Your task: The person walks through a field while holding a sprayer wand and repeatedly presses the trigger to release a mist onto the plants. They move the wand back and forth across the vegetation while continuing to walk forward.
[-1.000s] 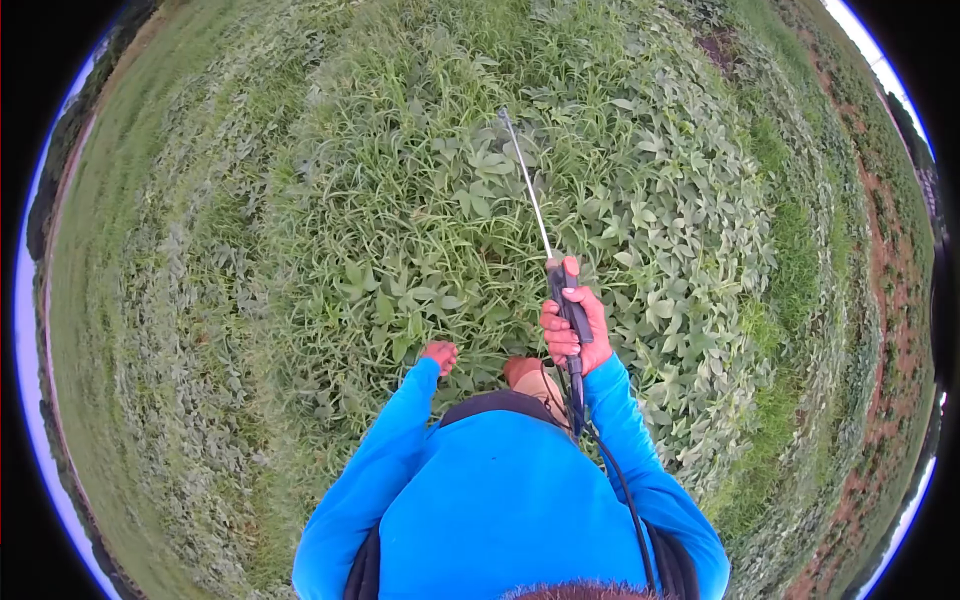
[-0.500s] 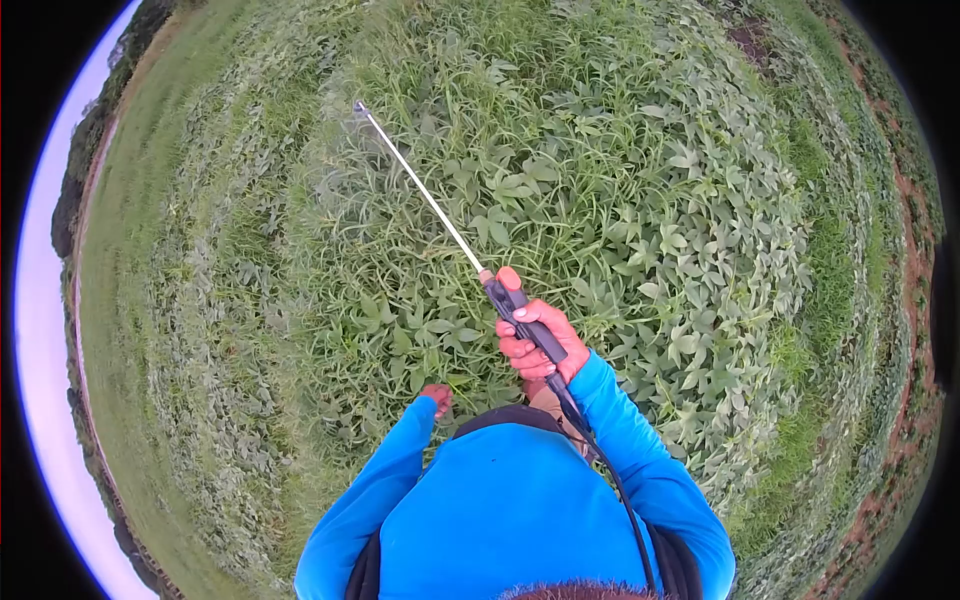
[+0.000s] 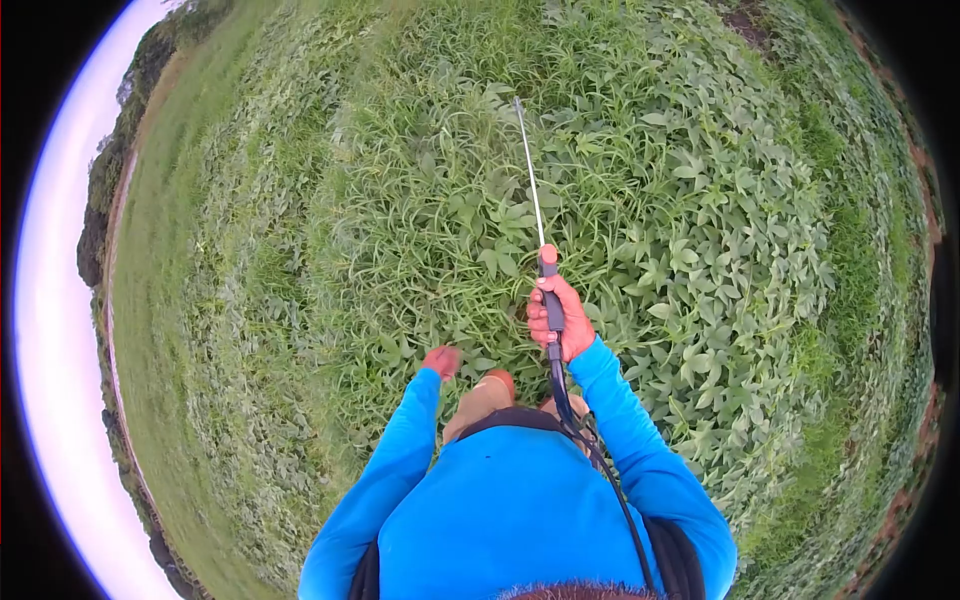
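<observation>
My right hand is wrapped round the dark handle of a spray wand. The wand's thin metal tube points forward over the plants, its tip near the top middle. From the handle's lower end a black hose runs back along my right side. My left hand hangs low beside my left leg, above the leaves; it is blurred and its fingers cannot be made out.
Dense grass and broad-leaved plants surround my legs and spread forward. Brownish soil shows at the far right edge. Dark trees and pale sky lie at the far left.
The wand swung left, then back right, and now points nearly straight forward. My left leg has come into view. My left hand has shifted slightly upward in the picture.
</observation>
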Demonstrator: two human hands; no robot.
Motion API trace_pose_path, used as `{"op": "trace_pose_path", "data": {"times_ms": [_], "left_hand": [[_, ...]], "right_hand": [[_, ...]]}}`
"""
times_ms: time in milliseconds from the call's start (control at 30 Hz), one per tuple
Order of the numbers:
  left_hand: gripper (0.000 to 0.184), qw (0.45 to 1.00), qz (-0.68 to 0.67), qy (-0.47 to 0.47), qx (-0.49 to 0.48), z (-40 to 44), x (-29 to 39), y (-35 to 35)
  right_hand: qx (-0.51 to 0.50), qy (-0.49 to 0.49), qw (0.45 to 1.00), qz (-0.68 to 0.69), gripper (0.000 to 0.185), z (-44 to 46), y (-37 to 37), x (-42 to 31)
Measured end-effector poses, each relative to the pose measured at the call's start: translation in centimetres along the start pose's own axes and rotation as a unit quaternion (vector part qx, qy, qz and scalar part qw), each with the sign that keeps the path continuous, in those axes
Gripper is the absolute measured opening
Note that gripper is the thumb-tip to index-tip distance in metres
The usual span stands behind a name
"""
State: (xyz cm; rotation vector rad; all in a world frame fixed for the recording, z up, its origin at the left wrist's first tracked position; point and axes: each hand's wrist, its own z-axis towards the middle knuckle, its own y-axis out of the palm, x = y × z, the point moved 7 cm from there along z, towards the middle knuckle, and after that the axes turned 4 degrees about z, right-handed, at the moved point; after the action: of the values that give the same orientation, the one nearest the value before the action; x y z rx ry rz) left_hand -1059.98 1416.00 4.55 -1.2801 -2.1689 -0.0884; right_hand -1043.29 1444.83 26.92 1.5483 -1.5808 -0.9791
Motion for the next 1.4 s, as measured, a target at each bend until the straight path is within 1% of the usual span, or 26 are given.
{"op": "trace_pose_path", "data": {"times_ms": [67, 133, 200, 267, 300, 333, 367, 400, 467, 500, 533, 567, 667, 700, 767, 833, 900, 1000, 1033, 1067, 1100, 1200, 1267, 1333, 1367, 1400], "left_hand": [[0.03, 0.997, -0.002, -0.081, 0.009, -1.1, -1.7, -0.8], [0.027, 0.994, 0.034, -0.099, 0.003, -1.5, -4.2, -1.9], [0.027, 0.992, 0.056, -0.114, 0.006, 0.3, -8.2, -3.4], [0.027, 0.989, 0.079, -0.128, 0.01, 1.6, -9.6, -4.7], [0.029, 0.976, 0.214, -0.03, -0.03, 1.9, -8.0, -4.5], [0.031, 0.935, 0.341, 0.068, -0.069, 1.7, -6.7, -3.8], [0.036, 0.964, 0.255, 0.072, -0.026, 1.5, -6.7, -4.0], [0.036, 0.962, 0.26, 0.075, -0.028, 2.3, -6.2, -4.2], [0.034, 0.93, 0.353, 0.083, -0.054, 4.6, -5.0, -4.3], [0.034, 0.929, 0.356, 0.086, -0.057, 5.2, -3.7, -3.7], [0.032, 0.973, 0.229, -0.009, -0.039, 5.5, -2.9, -3.4], [0.031, 0.99, 0.098, -0.103, -0.02, 5.5, -2.0, -2.8], [0.029, 0.99, 0.085, -0.108, -0.037, 4.1, 4.9, 0.0], [0.028, 0.986, 0.138, -0.08, -0.042, 4.2, 7.0, 0.9], [0.026, 0.989, 0.122, -0.069, -0.053, 5.3, 10.3, 2.8], [0.026, 0.993, 0.056, -0.05, -0.087, 7.4, 11.9, 3.9], [0.026, 0.991, 0.079, -0.051, -0.098, 10.7, 13.2, 4.3], [0.026, 0.991, 0.087, -0.054, -0.091, 13.1, 14.4, 4.6], [0.023, 0.991, 0.084, -0.053, -0.087, 13.6, 15.5, 4.5], [0.019, 0.992, 0.084, -0.056, -0.081, 13.9, 16.1, 4.2], [0.021, 0.991, 0.087, -0.03, -0.093, 14.3, 16.6, 4.1], [0.021, 0.993, 0.077, -0.029, -0.088, 14.5, 16.7, 3.0], [0.022, 0.991, 0.107, -0.039, -0.07, 14.1, 16.7, 2.7], [0.024, 0.989, 0.124, -0.066, -0.053, 14.5, 15.0, 1.7], [0.027, 0.992, 0.098, -0.04, -0.063, 14.3, 14.2, 1.5], [0.027, 0.993, 0.095, -0.046, -0.059, 13.7, 13.8, 1.3]], "right_hand": [[-0.003, -0.015, 1.0, 0.022, 0.029, -0.5, -0.6, -1.2], [0.028, -0.059, 0.998, 0.016, 0.03, -1.1, -1.4, -2.9], [0.033, -0.078, 0.996, 0.028, 0.031, -2.0, -1.5, -3.8], [0.036, -0.132, 0.99, 0.025, 0.031, -2.8, -1.7, -5.3], [0.049, -0.152, 0.987, 0.027, 0.03, -3.4, -1.5, -5.8], [0.048, -0.157, 0.986, 0.031, 0.03, -3.8, -1.3, -5.9], [0.054, -0.188, 0.98, 0.033, 0.03, -4.2, -1.3, -6.2], [0.06, -0.218, 0.974, 0.034, 0.029, -4.5, -1.2, -6.6], [0.068, -0.249, 0.966, 0.031, 0.029, -5.1, -0.9, -6.3], [0.077, -0.274, 0.958, 0.026, 0.029, -5.5, -0.9, -6.5], [0.079, -0.279, 0.957, 0.027, 0.029, -5.9, -0.8, -6.8], [0.086, -0.297, 0.951, 0.027, 0.029, -6.3, -0.7, -7.3], [0.087, -0.334, 0.938, 0.029, 0.029, -6.4, -1.0, -10.7], [0.083, -0.345, 0.935, 0.025, 0.027, -6.4, -0.9, -12.3], [0.059, -0.37, 0.927, 0.019, 0.03, -6.1, -0.9, -15.9], [0.07, -0.391, 0.917, 0.025, 0.03, -5.4, -1.2, -19.1], [0.069, -0.419, 0.905, 0.034, 0.03, -4.6, -0.6, -22.3], [0.073, -0.422, 0.901, 0.067, 0.031, -3.2, 0.1, -26.1], [0.061, -0.394, 0.913, 0.09, 0.031, -2.6, 0.6, -27.1], [0.058, -0.394, 0.913, 0.085, 0.031, -2.3, 0.8, -28.1], [0.042, -0.376, 0.921, 0.095, 0.031, -1.9, 1.2, -28.5], [0.025, -0.339, 0.934, 0.106, 0.031, -0.7, 1.6, -28.4], [-0.02, -0.273, 0.957, 0.098, 0.031, 0.2, 1.7, -27.4], [-0.032, -0.254, 0.963, 0.083, 0.031, 1.1, 1.2, -26.4], [-0.033, -0.223, 0.971, 0.082, 0.031, 1.8, 0.9, -25.4], [-0.035, -0.193, 0.977, 0.082, 0.031, 2.5, 1.0, -24.2]]}}
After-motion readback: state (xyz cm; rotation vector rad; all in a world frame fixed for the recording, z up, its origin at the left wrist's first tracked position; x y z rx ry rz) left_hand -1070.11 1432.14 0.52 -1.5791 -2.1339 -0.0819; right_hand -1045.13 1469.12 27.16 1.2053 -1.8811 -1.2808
